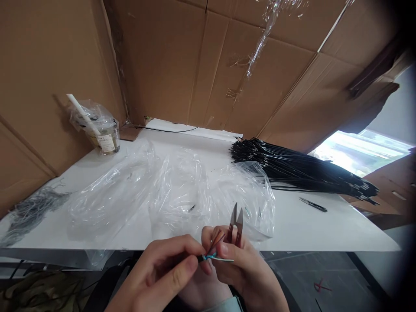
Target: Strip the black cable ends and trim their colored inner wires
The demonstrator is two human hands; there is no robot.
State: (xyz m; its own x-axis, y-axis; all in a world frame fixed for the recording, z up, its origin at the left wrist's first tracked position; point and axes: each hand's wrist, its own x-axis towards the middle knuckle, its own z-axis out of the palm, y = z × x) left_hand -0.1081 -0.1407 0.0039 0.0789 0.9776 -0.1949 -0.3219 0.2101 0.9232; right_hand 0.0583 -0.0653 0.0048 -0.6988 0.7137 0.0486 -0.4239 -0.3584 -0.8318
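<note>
Near the table's front edge, my left hand (pixel 165 268) is closed, pinching a thin black cable (pixel 200 258) just behind its stripped end. Coloured wires (pixel 218 238), orange, brown and purple, fan upward from that end. A blue-green and white pair (pixel 211 256) points right. My right hand (pixel 245 262) has its thumb and fingers at these wires. It also holds thread snips (pixel 239 223), blades pointing up and apart, away from the wires. Their handles are mostly hidden in the palm.
Clear plastic bags (pixel 182 195) cover the middle of the white table (pixel 289 229). A large bundle of black cables (pixel 292 167) lies at right, with a dark cutter (pixel 313 204) before it. A bagged drink cup (pixel 107 138) and grey scraps (pixel 35 208) are left. Cardboard (pixel 169 60) walls the back.
</note>
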